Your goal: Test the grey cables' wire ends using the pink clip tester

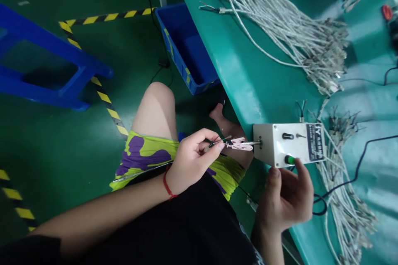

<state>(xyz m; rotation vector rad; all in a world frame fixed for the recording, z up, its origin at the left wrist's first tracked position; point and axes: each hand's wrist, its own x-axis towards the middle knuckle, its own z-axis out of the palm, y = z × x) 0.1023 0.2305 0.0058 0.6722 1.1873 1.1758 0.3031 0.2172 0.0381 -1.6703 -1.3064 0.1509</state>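
My left hand [192,159] is closed in a pinch on the end of a thin grey cable [146,170] that trails back over my lap. The cable's bare wire tips meet a pink clip [238,144] on a metal rod sticking out of a small white box [287,142] at the table edge. My right hand [287,198] cups the near side of the box, thumb against its side and fingertips by the green button [290,159]. Nothing lies inside that hand.
The green table [248,66] carries a big bundle of grey cables [289,28] at the back and another bundle [345,198] by the box, with a black cord [357,171] across it. A blue bin [186,47] and a blue stool [46,59] stand on the green floor.
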